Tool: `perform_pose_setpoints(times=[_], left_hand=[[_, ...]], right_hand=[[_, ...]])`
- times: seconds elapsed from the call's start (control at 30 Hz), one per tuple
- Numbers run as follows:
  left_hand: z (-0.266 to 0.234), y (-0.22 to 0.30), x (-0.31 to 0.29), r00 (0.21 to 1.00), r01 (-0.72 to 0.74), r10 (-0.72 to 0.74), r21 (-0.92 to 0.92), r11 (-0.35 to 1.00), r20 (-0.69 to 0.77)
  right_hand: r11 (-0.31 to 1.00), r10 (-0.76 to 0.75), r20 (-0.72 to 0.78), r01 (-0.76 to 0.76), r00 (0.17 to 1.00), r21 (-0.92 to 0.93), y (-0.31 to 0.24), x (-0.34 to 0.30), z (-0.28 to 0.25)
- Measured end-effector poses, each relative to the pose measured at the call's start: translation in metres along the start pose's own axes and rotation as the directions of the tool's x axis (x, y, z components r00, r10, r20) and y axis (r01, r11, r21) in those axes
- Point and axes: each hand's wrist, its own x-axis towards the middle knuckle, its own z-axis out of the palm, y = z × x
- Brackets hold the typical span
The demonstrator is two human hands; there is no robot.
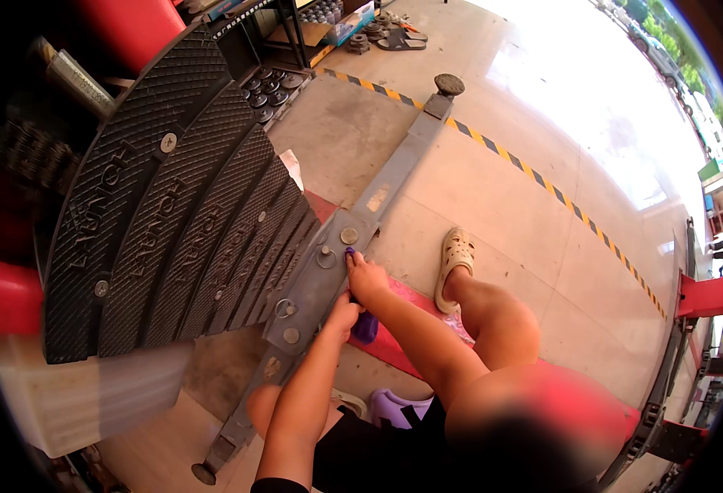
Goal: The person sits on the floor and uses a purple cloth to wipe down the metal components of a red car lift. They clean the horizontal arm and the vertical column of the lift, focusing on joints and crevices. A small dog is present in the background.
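Observation:
A long grey metal beam [316, 283] runs diagonally before me, with round pads at its two ends and pins with pull rings on top. Against its near side, my right hand [367, 278] is closed, a bit of purple cloth [365, 329] poking out past its fingertips. Just below it, my left hand [343, 316] is also closed against the beam, and more of the dark purple material hangs beside it. My fingers partly cover the cloth, so its full shape is hidden.
Black ribbed rubber panels [164, 222] rise at the left beside a red part [8, 296]. A purple stool [394, 407] and red mat [398, 357] lie under me. Behind are a shelf of parts [316, 16], round black pads [271, 90] and a yellow-black floor stripe [526, 168].

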Motion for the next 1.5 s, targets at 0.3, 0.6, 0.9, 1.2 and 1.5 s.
perform_pose_setpoints(times=[0.3, 0.6, 0.9, 1.2, 1.5], left_hand=[[-0.003, 0.007, 0.035, 0.980, -0.095, 0.023, -0.367, 0.925, -0.196], [0.013, 0.019, 0.018, 0.964, -0.001, -0.045, -0.173, 0.985, -0.261], [0.012, 0.031, 0.017, 0.965, -0.172, 0.093, -0.327, 0.929, -0.244], [0.001, 0.002, 0.013, 0.987, -0.012, 0.022, 0.065, 0.998, -0.157], [-0.021, -0.041, -0.035, 0.983, -0.177, 0.174, 0.622, 0.763, 0.066]], right_hand=[[0.976, -0.105, -0.180, 0.067, 0.978, -0.208, -0.008, 0.039, -0.004], [0.999, 0.022, -0.158, -0.029, 0.987, -0.044, -0.003, 0.014, -0.001], [0.986, 0.161, -0.245, -0.145, 0.956, 0.080, -0.001, 0.044, -0.005], [0.998, 0.047, -0.057, -0.045, 0.997, 0.045, 0.005, -0.007, -0.007], [0.052, 0.384, 0.243, -0.283, 0.891, 0.958, 0.038, -0.085, 0.057]])
